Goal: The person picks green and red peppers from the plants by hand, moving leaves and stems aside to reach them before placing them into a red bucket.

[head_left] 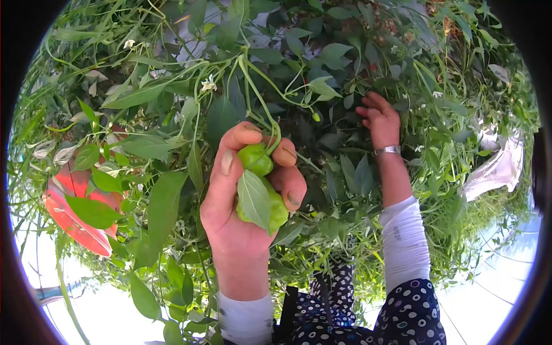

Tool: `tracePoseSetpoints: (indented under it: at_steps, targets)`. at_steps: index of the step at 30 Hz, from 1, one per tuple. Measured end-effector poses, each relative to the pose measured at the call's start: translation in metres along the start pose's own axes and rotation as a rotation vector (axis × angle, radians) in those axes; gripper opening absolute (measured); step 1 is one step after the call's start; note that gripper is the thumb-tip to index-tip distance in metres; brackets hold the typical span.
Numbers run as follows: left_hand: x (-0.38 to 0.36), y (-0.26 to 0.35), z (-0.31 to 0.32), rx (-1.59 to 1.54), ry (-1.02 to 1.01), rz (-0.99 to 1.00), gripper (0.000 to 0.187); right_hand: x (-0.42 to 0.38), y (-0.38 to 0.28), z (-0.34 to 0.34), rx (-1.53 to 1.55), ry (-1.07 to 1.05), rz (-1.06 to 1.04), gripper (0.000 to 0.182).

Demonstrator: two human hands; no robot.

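My left hand (244,195) is closed around a green pepper (270,204) near the middle of the view. The pepper's curved stem (261,98) still joins the plant above, and a leaf (253,198) lies over its front. To the right and farther in, my right hand (380,118) is among dark leaves with its fingers curled; whether anything is between them is too small to make out. A silver band circles that wrist.
Dense pepper foliage (161,213) with white flowers (209,84) surrounds both hands. A red container (77,215) is partly behind leaves at the left. White cloth or plastic (495,169) lies at the right.
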State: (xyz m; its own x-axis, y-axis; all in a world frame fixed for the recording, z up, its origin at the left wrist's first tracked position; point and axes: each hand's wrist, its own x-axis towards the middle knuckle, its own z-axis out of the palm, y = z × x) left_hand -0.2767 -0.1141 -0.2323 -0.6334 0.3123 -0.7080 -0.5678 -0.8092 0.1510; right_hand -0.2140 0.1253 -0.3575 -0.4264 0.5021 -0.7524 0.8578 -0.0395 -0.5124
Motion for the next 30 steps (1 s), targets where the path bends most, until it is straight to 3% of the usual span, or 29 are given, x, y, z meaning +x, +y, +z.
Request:
tracePoseSetpoints:
  at_steps: [2, 4, 8, 11, 13, 15, 16, 17, 20, 22, 25, 30]
  targets:
    - [0.001, 0.002, -0.010, 0.121, -0.171, 0.002, 0.031, 0.011, 0.007, 0.019, 0.014, 0.032, -0.013, 0.046]
    - [0.001, 0.004, -0.012, 0.084, -0.162, -0.009, 0.031, 0.023, 0.009, 0.033, -0.509, 0.065, -0.188, 0.043]
    - [0.000, 0.004, -0.004, -0.053, -0.023, 0.030, 0.031, 0.035, -0.011, 0.049, -0.544, 0.162, -0.059, 0.042]
    - [-0.001, 0.003, -0.001, -0.085, 0.020, 0.029, 0.031, 0.036, -0.007, 0.049, -0.466, 0.207, -0.085, 0.038]
    - [-0.002, 0.006, 0.000, -0.110, 0.025, 0.031, 0.031, 0.028, -0.015, 0.045, 0.135, 0.140, 0.194, 0.037]
    - [-0.002, 0.009, -0.006, -0.134, 0.030, 0.031, 0.031, 0.038, -0.009, 0.033, 0.268, 0.097, 0.251, 0.034]
    - [-0.001, 0.012, -0.013, -0.115, -0.088, 0.004, 0.031, 0.043, -0.005, 0.028, 0.400, 0.055, 0.306, 0.032]
    - [-0.001, 0.013, -0.018, -0.096, -0.206, -0.023, 0.030, 0.031, -0.019, 0.029, 0.634, 0.032, 0.270, 0.016]
    - [-0.003, 0.014, -0.016, -0.083, -0.169, -0.015, 0.030, 0.021, -0.029, 0.020, 0.824, -0.035, 0.287, 0.017]
    - [-0.004, 0.015, -0.018, -0.078, -0.171, -0.014, 0.031, 0.024, -0.026, 0.013, 0.833, -0.001, 0.298, 0.020]
    - [-0.004, 0.015, -0.019, -0.082, -0.175, -0.014, 0.031, 0.029, -0.009, -0.002, 0.730, -0.140, 0.284, 0.022]
    - [-0.004, 0.015, -0.021, -0.101, -0.192, -0.024, 0.032, 0.017, -0.015, -0.003, 0.637, -0.087, 0.283, 0.022]
